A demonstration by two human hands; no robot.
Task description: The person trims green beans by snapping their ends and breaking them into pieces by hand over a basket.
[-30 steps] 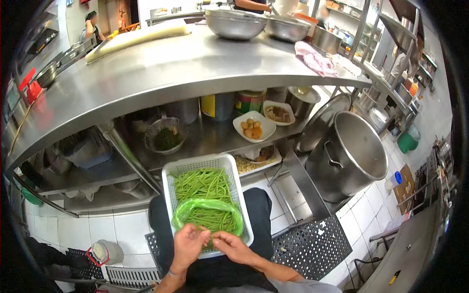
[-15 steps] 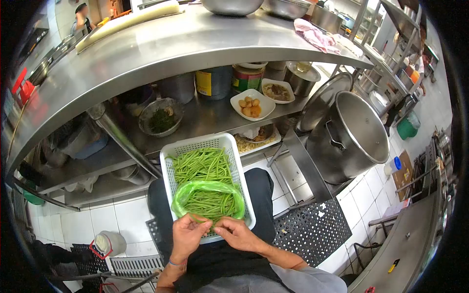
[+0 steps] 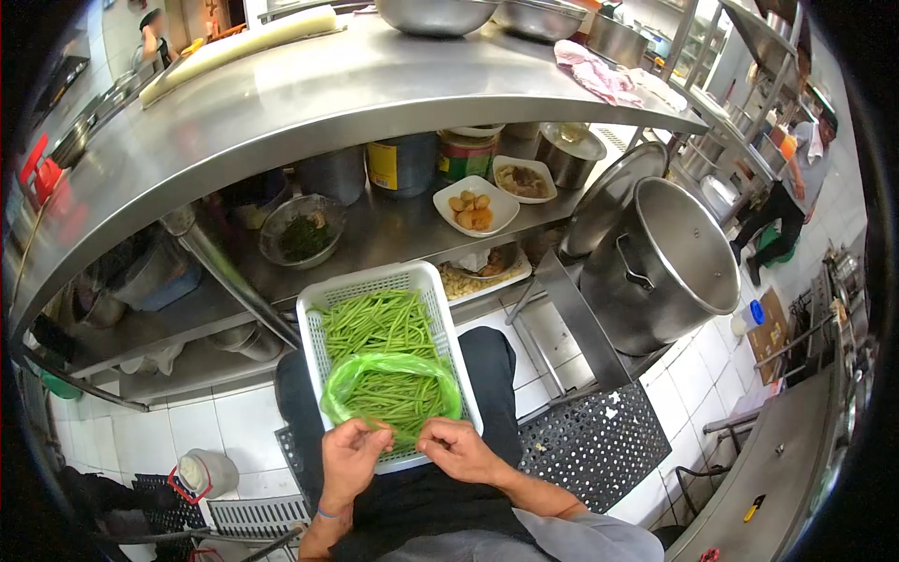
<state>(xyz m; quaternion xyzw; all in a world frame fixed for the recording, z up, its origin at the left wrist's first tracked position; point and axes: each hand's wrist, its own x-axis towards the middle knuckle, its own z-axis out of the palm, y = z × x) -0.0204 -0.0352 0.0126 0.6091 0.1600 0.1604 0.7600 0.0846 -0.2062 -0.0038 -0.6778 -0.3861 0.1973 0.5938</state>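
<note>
On my lap rests a white perforated basket (image 3: 314,351) of green beans (image 3: 379,323). An opened green plastic bag (image 3: 339,379), also holding green beans, lies in its near half. My left hand (image 3: 354,457) is closed in a pinch over the bag's near edge, seemingly on a thin green bean. Just to its right, my right hand (image 3: 461,451) also pinches, thumb against fingers. What its fingertips hold is too small to make out. A small gap separates the two hands.
A steel counter (image 3: 403,75) curves ahead, its lower shelf bearing bowls (image 3: 475,208) and tubs. A large steel pot (image 3: 655,272) stands at the right, near a black perforated mat (image 3: 595,426). A person (image 3: 791,187) is at the far right.
My hands have moved slightly apart, from almost touching at the fingertips. A person has come into view at the far right. The whole view has shifted a little.
</note>
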